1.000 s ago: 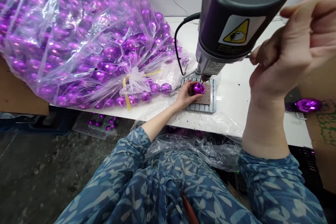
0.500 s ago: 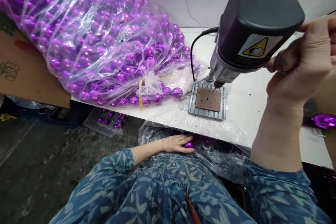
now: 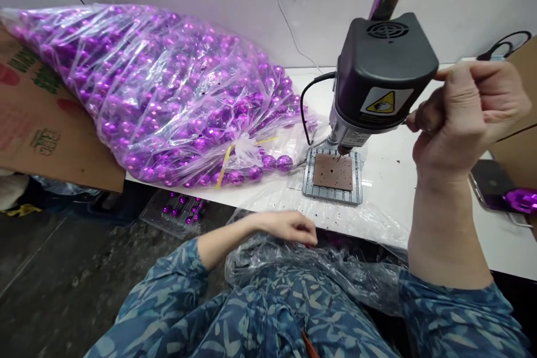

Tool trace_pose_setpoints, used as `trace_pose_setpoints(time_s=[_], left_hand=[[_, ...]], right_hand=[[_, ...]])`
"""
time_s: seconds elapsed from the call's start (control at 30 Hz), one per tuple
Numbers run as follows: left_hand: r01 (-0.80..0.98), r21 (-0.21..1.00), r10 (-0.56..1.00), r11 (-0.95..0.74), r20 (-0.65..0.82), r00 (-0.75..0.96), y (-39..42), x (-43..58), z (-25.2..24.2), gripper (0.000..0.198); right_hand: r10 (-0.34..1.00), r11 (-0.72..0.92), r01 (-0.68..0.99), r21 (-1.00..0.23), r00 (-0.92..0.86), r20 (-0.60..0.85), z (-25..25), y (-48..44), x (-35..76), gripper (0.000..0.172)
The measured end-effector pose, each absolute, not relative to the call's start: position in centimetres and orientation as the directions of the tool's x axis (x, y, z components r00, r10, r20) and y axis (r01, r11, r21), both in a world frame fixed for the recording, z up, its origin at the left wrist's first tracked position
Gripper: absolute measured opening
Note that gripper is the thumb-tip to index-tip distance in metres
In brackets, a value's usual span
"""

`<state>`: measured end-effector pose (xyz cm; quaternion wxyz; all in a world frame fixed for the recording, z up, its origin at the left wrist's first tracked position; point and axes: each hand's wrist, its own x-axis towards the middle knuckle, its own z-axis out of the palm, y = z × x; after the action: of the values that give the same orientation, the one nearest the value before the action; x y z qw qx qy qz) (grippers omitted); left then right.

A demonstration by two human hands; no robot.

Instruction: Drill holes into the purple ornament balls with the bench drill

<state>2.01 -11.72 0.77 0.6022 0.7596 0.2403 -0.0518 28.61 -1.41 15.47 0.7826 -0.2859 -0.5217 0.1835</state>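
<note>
A small bench drill press (image 3: 388, 72) with a black motor housing stands on the white table. My right hand (image 3: 467, 114) is closed in a fist at the housing's right side, round its handle, which the fingers mostly hide. Under the drill bit, a brown board (image 3: 333, 172) with a small hole in it lies on the slotted metal base (image 3: 308, 182). My left hand (image 3: 291, 226) hangs over the table's front edge, above a clear plastic sheet (image 3: 285, 260). Its fingers are curled inward, and whatever they hold is hidden.
A big clear bag of shiny purple balls (image 3: 180, 89) fills the table's left, against a cardboard box (image 3: 62, 128). A clear tray (image 3: 176, 215) with several purple balls is lower left. Right of my arm lie a phone (image 3: 489, 182) and a purple faceted ball (image 3: 522, 199).
My left hand has gone from lying spread over a purple ball to curled fingers, and that ball is out of sight. My right hand remains at the drill press. The view has shifted.
</note>
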Motion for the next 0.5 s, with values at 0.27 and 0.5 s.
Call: trace_pose_setpoints(time_s=[0.27, 0.5], left_hand=[[0.867, 0.425, 0.908, -0.260, -0.196, 0.369, 7.2, 0.3, 4.5, 0.025], [0.897, 0.253, 0.928, -0.362, 0.004, 0.373, 13.5, 4.1, 1.5, 0.062]], right_hand=[[0.593, 0.775, -0.006, -0.632, 0.356, 0.723, 15.3, -2.2, 28.6, 0.038], [0.601, 0.758, 0.019, -0.652, 0.368, 0.709, 15.8, -2.8, 28.6, 0.038]])
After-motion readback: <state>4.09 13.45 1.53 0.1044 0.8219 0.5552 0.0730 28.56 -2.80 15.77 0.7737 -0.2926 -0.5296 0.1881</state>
